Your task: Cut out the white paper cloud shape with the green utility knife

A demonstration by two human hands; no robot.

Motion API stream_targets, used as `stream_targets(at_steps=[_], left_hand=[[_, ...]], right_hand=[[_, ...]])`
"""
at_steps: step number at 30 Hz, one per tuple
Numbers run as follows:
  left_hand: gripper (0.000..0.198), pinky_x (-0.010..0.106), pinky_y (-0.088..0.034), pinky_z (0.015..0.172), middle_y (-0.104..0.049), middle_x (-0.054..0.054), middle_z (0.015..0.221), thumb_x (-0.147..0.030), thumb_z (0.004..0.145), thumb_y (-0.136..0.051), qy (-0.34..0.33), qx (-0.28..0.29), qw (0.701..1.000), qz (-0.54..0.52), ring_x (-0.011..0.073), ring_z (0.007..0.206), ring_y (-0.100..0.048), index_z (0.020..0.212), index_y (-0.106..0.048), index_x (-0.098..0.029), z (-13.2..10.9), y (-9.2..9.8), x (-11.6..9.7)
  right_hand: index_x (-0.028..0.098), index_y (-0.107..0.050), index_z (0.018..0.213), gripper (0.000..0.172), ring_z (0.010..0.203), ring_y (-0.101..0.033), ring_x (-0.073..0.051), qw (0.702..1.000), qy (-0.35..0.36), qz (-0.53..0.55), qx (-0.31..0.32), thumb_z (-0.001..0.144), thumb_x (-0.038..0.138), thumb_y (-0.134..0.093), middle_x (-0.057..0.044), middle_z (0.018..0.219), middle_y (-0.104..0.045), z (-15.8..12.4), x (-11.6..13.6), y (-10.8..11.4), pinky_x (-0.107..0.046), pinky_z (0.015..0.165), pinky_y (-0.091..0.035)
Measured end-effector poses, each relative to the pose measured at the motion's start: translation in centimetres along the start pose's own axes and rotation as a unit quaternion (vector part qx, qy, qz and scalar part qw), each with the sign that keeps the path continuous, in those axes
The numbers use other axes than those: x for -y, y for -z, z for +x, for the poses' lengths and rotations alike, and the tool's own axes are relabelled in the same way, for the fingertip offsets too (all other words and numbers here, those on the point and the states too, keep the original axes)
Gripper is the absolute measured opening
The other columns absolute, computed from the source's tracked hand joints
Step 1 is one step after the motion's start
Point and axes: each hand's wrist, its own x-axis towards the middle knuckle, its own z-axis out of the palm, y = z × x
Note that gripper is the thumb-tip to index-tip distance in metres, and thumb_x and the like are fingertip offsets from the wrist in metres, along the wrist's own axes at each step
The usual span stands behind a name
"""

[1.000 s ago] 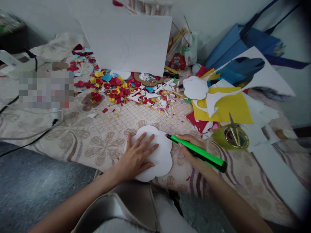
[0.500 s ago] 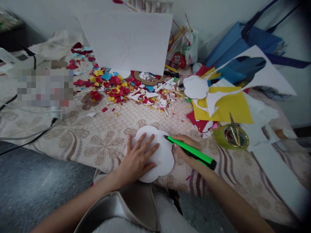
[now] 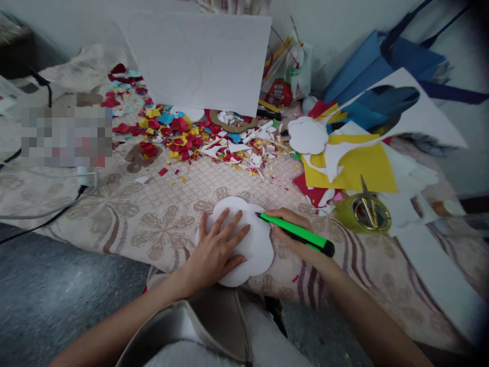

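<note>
A white scalloped paper cut-out (image 3: 255,250), shaped like a flower or cloud, lies flat near the table's front edge. My left hand (image 3: 219,244) rests on it with fingers spread, pressing its left part. In my right hand (image 3: 288,227) is a green and black utility knife (image 3: 305,235), its tip at the upper right edge of the cut-out. The right-hand fingers are wrapped round its front part; whether the tip touches the paper I cannot tell.
Colourful paper scraps (image 3: 179,135) lie behind the cut-out, below a large white sheet (image 3: 202,61). To the right are another white cut-out (image 3: 307,136), yellow paper (image 3: 355,168), a tape roll (image 3: 346,216) with scissors (image 3: 370,211) in it, and a blue bag (image 3: 355,71). Cables (image 3: 49,218) run at left.
The right hand and utility knife have shifted very slightly left and up, the tip staying by the cut-out's upper right edge. The left hand stays in place on the paper.
</note>
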Motion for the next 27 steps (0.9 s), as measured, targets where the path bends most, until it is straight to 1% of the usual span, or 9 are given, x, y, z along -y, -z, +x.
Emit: stream_targets(at_steps=[4, 8, 11, 14, 16, 18, 22, 27], left_hand=[[0.053, 0.074, -0.008, 0.113, -0.025, 0.006, 0.165, -0.046, 0.1, -0.051, 0.005, -0.004, 1.0, -0.003, 0.0395, 0.149, -0.022, 0.15, -0.042, -0.031, 0.0, 0.1, -0.1], [0.053, 0.072, -0.013, 0.113, -0.024, 0.004, 0.165, -0.047, 0.1, -0.051, 0.01, -0.004, 1.0, -0.004, 0.0385, 0.15, -0.022, 0.151, -0.041, -0.034, -0.1, 0.1, -0.4], [0.054, 0.072, -0.014, 0.112, -0.025, 0.004, 0.165, -0.048, 0.1, -0.051, 0.016, -0.005, 1.0, -0.004, 0.0388, 0.15, -0.022, 0.151, -0.041, -0.033, -0.1, 0.0, -0.5], [0.053, 0.072, -0.014, 0.112, -0.026, 0.005, 0.165, -0.048, 0.1, -0.051, 0.021, -0.006, 1.0, -0.005, 0.0391, 0.15, -0.021, 0.15, -0.042, -0.033, -0.1, 0.0, -0.6], [0.053, 0.072, -0.014, 0.112, -0.026, 0.004, 0.165, -0.048, 0.1, -0.051, 0.021, -0.005, 1.0, -0.005, 0.0392, 0.15, -0.021, 0.15, -0.042, -0.033, -0.1, 0.0, -0.7], [0.053, 0.072, -0.014, 0.112, -0.026, 0.005, 0.165, -0.048, 0.1, -0.051, 0.021, -0.004, 1.0, -0.006, 0.0395, 0.15, -0.021, 0.15, -0.042, -0.032, -0.1, 0.0, -0.7], [0.053, 0.072, -0.014, 0.112, -0.026, 0.005, 0.165, -0.047, 0.1, -0.051, 0.023, -0.006, 1.0, -0.006, 0.04, 0.149, -0.022, 0.15, -0.042, -0.032, -0.1, 0.0, -0.7], [0.053, 0.071, -0.014, 0.113, -0.027, 0.005, 0.164, -0.046, 0.1, -0.052, 0.021, -0.008, 1.0, -0.006, 0.0392, 0.149, -0.022, 0.15, -0.042, -0.032, -0.1, 0.0, -0.7]], right_hand=[[0.018, -0.065, 0.114, 0.025, 0.094, -0.068, -0.017, 1.0, 0.012, 0.02, 0.009, 0.1, 0.037, -0.056, -0.007, 0.11, -0.069, -0.1, -0.2, 0.3, -0.037, 0.084, -0.059], [0.019, -0.067, 0.113, 0.026, 0.096, -0.069, -0.018, 0.999, 0.02, 0.025, 0.004, 0.099, 0.039, -0.057, -0.007, 0.109, -0.071, -0.2, -0.3, 0.7, -0.038, 0.086, -0.059], [0.024, -0.069, 0.113, 0.022, 0.096, -0.07, -0.018, 1.0, 0.018, 0.022, -0.005, 0.098, 0.037, -0.057, -0.006, 0.108, -0.074, -0.4, 0.0, 1.1, -0.037, 0.086, -0.059], [0.029, -0.069, 0.114, 0.021, 0.096, -0.071, -0.019, 1.0, 0.001, 0.01, -0.029, 0.097, 0.033, -0.058, -0.004, 0.106, -0.075, -0.5, 0.4, 1.7, -0.036, 0.084, -0.06], [0.028, -0.069, 0.113, 0.021, 0.095, -0.072, -0.02, 0.998, -0.021, -0.002, -0.059, 0.095, 0.031, -0.06, -0.004, 0.104, -0.076, -0.5, 0.5, 2.0, -0.036, 0.082, -0.06], [0.027, -0.07, 0.111, 0.02, 0.093, -0.072, -0.021, 0.997, -0.036, -0.005, -0.07, 0.094, 0.031, -0.061, -0.004, 0.103, -0.076, -0.4, 0.6, 1.8, -0.035, 0.081, -0.06], [0.027, -0.071, 0.109, 0.02, 0.094, -0.072, -0.021, 0.998, -0.033, 0.003, -0.05, 0.093, 0.033, -0.06, -0.004, 0.103, -0.077, -0.3, 0.3, 0.9, -0.037, 0.084, -0.06], [0.027, -0.07, 0.111, 0.021, 0.098, -0.072, -0.02, 0.998, -0.034, 0.005, -0.053, 0.094, 0.032, -0.059, -0.004, 0.107, -0.076, -0.3, 0.0, 0.3, -0.035, 0.087, -0.06]])
